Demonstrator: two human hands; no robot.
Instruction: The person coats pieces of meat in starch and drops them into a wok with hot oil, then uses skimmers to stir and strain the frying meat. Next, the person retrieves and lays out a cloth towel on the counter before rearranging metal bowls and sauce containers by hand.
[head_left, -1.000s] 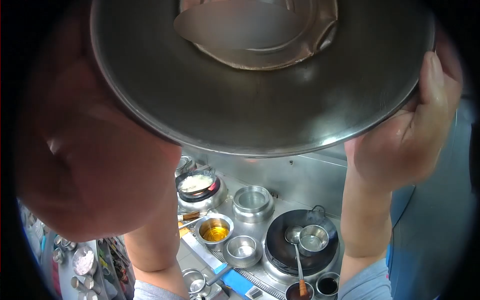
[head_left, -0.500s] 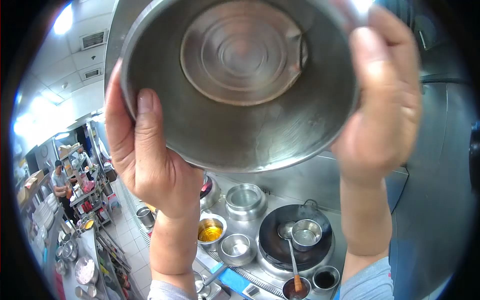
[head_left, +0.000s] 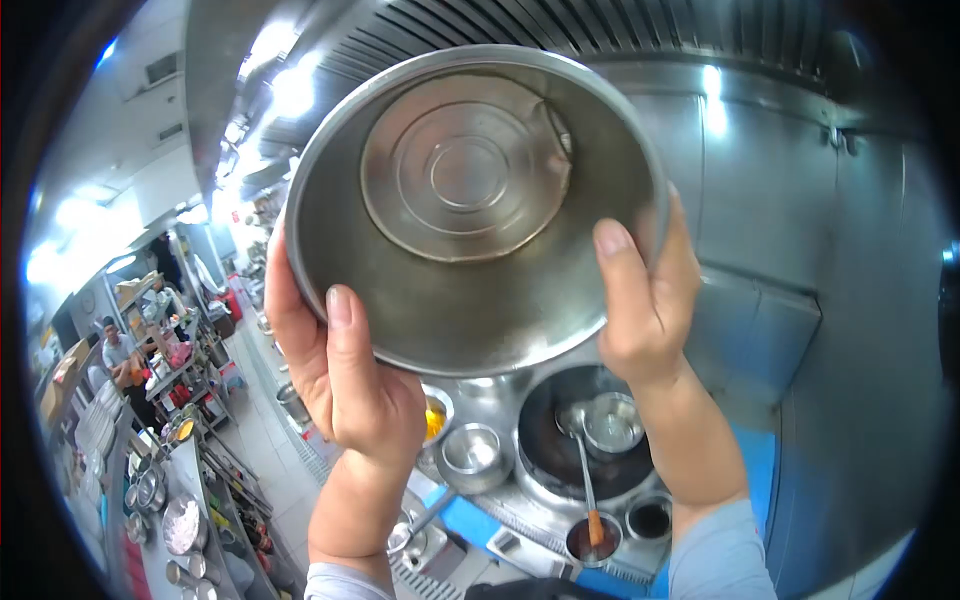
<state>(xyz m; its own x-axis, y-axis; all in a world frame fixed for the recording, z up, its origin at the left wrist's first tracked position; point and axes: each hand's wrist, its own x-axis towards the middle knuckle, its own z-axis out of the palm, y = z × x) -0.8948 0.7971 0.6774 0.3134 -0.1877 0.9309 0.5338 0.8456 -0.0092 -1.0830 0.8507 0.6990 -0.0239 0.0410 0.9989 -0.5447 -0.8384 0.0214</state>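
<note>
A large round metal pot (head_left: 470, 310) is held up in front of the camera, its opening facing me. Inside it lies a round metal disc (head_left: 465, 175) with ring ridges and a dented right edge. My left hand (head_left: 345, 370) grips the pot's lower left rim, thumb on the inside. At the right rim, my right hand (head_left: 650, 300) holds it in the same way, thumb over the edge. The fingers behind the pot are partly hidden.
Below are a black wok (head_left: 540, 430) holding a ladle (head_left: 587, 470) and a metal bowl (head_left: 612, 425), a bowl of yellow liquid (head_left: 435, 418), and a bowl of dark liquid (head_left: 650, 518). A co-worker (head_left: 120, 358) stands far left by shelves. Vent slats (head_left: 450, 25) run overhead.
The pot has moved away from the camera and lower, so its whole rim now shows. Both hands moved with it, still gripping. The view has tilted up, showing the hood.
</note>
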